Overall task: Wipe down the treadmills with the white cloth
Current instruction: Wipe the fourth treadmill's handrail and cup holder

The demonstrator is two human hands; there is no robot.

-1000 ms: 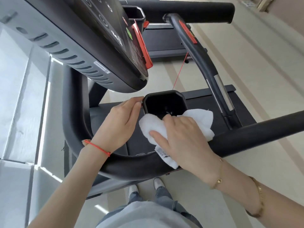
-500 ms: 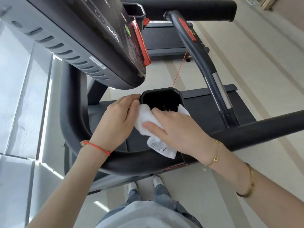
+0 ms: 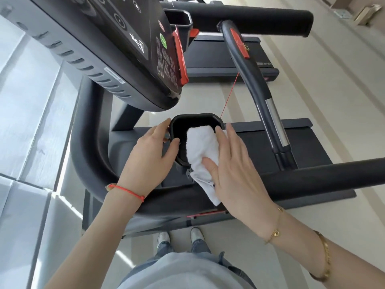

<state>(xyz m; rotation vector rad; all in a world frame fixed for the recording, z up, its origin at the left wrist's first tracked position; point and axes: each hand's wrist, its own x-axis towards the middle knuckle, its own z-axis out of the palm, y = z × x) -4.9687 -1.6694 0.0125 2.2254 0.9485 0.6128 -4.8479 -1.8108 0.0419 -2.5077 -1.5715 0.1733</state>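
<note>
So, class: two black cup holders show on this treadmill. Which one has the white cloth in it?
The near cup holder, between the left hand and right hand; the white cloth fills it. The far one beside the console holds none.

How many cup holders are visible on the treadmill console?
2: one cup holder below the console, with the white cloth inside; a second cup holder at the top. Others may be hidden.
</note>
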